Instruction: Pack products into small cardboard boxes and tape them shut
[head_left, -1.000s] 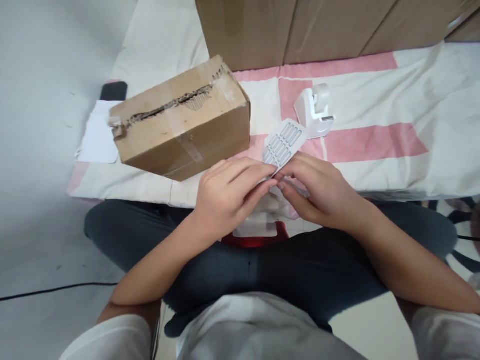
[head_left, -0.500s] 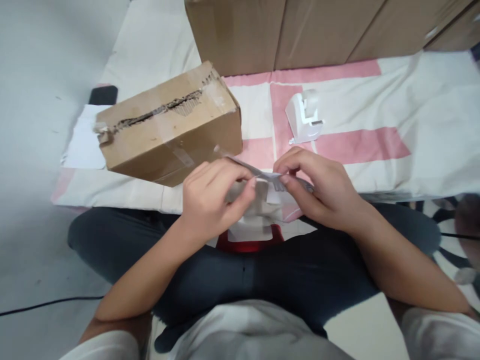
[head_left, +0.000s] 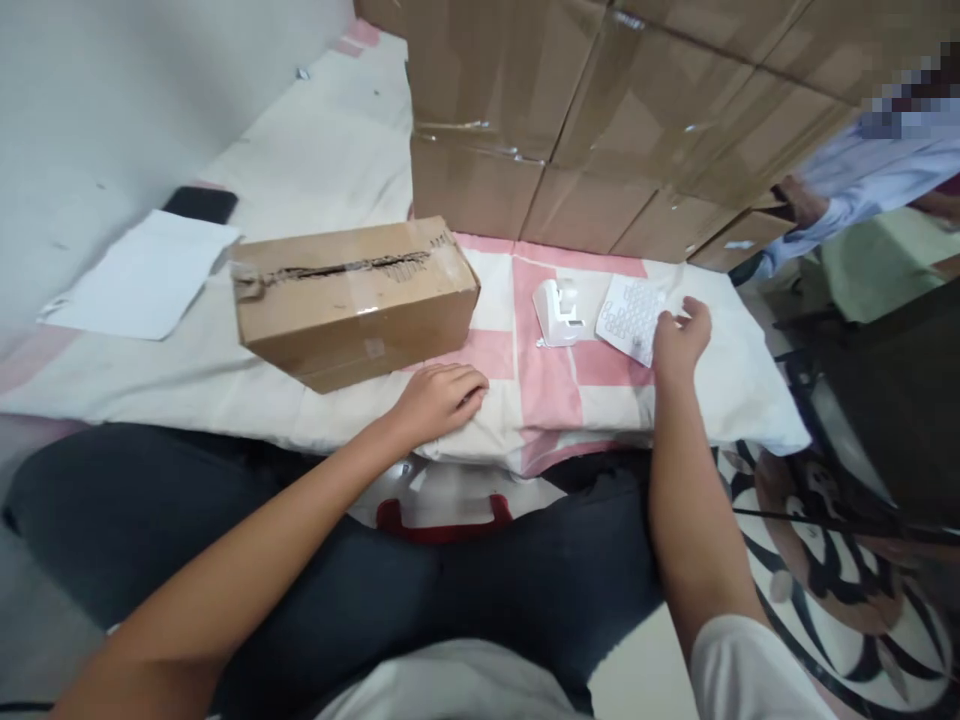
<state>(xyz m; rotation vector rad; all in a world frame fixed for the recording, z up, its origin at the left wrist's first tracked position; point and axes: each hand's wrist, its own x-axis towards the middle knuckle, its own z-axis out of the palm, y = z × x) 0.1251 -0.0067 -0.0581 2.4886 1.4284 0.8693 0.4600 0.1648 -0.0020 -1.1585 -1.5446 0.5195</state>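
My left hand [head_left: 442,397] rests on the front edge of the cloth, in front of the cardboard box [head_left: 352,285]; its fingers are loosely bent and hold nothing. The box's top seam is torn and taped. On the right, my right hand [head_left: 681,335] is at the right edge of a white sheet with small printed shapes [head_left: 631,316], thumb and fingers apart. The sheet lies on the cloth, and whether a fingertip touches it I cannot make out. Just left of the sheet stands a white tape dispenser [head_left: 559,315].
Stacked cardboard cartons [head_left: 570,130] line the back. At left lie blank white paper [head_left: 150,275] and a dark phone-like object [head_left: 201,204]. Another person's sleeve [head_left: 862,185] shows beyond the cartons at right. Below the cloth edge is a red handle-shaped piece [head_left: 442,530].
Both hands have parted. My right hand has moved right, and the printed sheet now lies beside the tape dispenser. My left hand has come down onto the cloth. The view has shifted.
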